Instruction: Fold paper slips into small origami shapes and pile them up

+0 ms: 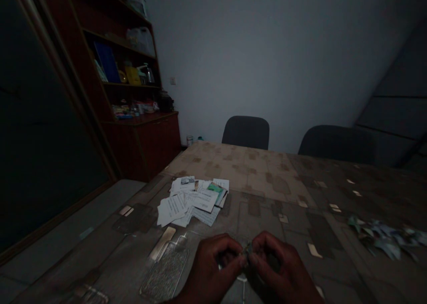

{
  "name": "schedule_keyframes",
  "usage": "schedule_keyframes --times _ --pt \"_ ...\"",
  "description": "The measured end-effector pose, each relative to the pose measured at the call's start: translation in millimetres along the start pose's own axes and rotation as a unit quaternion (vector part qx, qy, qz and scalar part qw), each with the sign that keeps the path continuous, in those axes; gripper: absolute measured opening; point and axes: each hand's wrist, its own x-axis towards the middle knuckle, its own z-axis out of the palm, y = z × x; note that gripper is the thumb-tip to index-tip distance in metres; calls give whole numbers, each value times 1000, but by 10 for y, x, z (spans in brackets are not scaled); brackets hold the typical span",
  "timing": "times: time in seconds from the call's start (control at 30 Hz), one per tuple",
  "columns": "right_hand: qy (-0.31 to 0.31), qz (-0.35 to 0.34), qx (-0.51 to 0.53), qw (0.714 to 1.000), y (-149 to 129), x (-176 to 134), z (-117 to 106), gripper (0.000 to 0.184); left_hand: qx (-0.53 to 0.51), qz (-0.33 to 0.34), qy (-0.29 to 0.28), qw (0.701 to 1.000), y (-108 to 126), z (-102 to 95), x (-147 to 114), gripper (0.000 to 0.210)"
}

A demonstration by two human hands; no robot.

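Observation:
My left hand [218, 266] and my right hand [278, 266] meet above the near part of the table. Thumbs and forefingers of both pinch a small crumpled piece of paper [247, 249] between them; most of it is hidden by the fingertips, and the dim light blurs its shape. Beyond my left hand lies a loose pile of printed paper pieces [190, 202], mostly white with a green one on top. Off to the right of my right hand spreads a heap of folded or crumpled paper pieces [387, 237], pale and greenish.
A patterned cloth covers the table [240, 162]. Two dark chairs [247, 130] stand at its far side. At the left, a red-brown cabinet [147, 139] holds assorted items on its shelves, and a container [189, 140] sits near the wall.

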Motion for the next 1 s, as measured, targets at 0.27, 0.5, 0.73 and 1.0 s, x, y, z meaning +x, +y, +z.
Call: schedule_keyframes --times 0.27,0.5,0.73,1.0 --pt "-12 40 158 987 4 -1 15 40 -180 -81 -25 980 -36 -6 30 34" --pt "-8 33 125 992 30 -12 46 34 -204 -91 -27 974 -23 -9 53 30" --pt "5 6 77 997 24 -24 68 17 -172 -57 -12 983 -49 -15 24 17" --pt "17 -22 -14 1000 24 -24 21 6 -91 0 -19 996 -62 -40 0 9"
